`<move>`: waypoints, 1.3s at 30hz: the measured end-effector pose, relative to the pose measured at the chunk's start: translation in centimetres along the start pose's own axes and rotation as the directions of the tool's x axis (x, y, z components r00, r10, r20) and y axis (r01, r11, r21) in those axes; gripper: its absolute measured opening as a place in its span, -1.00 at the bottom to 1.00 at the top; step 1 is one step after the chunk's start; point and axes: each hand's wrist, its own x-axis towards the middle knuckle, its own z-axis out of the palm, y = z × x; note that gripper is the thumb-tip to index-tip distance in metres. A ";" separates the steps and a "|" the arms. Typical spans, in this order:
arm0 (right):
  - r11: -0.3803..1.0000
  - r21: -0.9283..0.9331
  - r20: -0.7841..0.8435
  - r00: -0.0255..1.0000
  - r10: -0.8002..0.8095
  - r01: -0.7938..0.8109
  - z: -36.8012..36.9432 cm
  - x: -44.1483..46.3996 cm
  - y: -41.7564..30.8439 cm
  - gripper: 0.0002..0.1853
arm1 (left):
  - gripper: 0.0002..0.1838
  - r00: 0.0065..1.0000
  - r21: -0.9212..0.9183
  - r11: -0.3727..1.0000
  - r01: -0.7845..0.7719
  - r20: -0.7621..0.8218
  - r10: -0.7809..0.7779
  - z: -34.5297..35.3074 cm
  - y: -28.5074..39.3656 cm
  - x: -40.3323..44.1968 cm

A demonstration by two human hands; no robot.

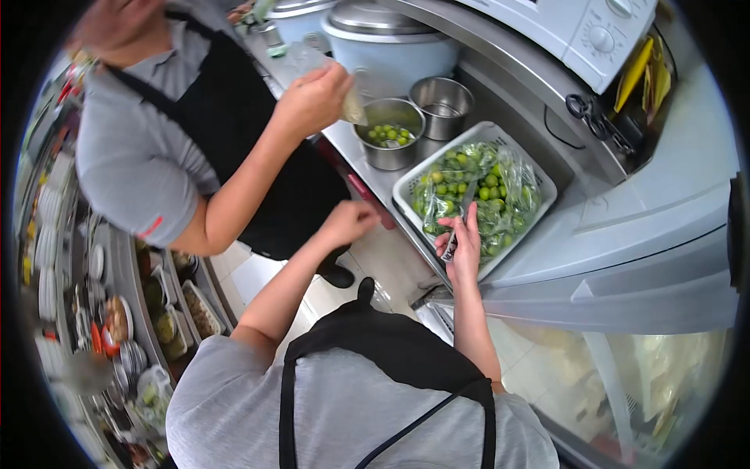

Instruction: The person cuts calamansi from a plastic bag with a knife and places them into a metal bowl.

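My right hand [462, 244] is closed around a knife [468, 197], its blade pointing away over the limes. Beneath the blade, green limes [490, 187] lie in clear plastic bags [519, 178] inside a white basket [539, 173]. My left hand [349, 223] is in the air left of the basket, off the counter's edge. Its fingers are curled together, and whatever may be between them is hidden. Beyond the basket, a steel pot [388, 158] has several limes at its bottom.
At left, a co-worker in a black apron [242, 117] holds a clear bag [353, 105] near the pot. A second steel pot [442, 105] and a large lidded cooker [391, 59] stand behind. Scissors [591, 117] hang at right, below a white appliance [582, 35].
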 end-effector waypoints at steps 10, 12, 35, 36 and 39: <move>0.982 -0.138 -0.195 0.976 0.098 -0.126 3.9 -4.9 -3.3 -0.31 | -0.84 0.838 -0.272 0.838 -0.473 0.156 0.523 1.4 10.2 14.4; 0.974 -0.205 -0.293 0.956 0.031 -0.095 5.3 -6.8 -3.2 -0.29 | -0.87 0.809 -0.297 0.811 -0.504 0.168 0.564 3.6 11.0 15.7; 0.828 -0.470 -0.399 0.764 -0.508 0.305 1.6 -4.2 0.3 -0.36 | -0.66 0.773 -0.818 0.575 0.004 0.367 0.517 4.7 10.9 25.0; 0.826 -0.474 -0.398 0.762 -0.511 0.307 1.7 -4.5 0.3 -0.36 | -0.66 0.787 -0.829 0.559 -0.020 0.332 0.520 4.6 11.1 24.7; 0.863 -0.402 -0.376 0.804 -0.460 0.306 1.7 -4.2 -0.1 -0.39 | -0.67 0.780 -0.813 0.581 0.047 0.393 0.487 4.9 11.2 23.8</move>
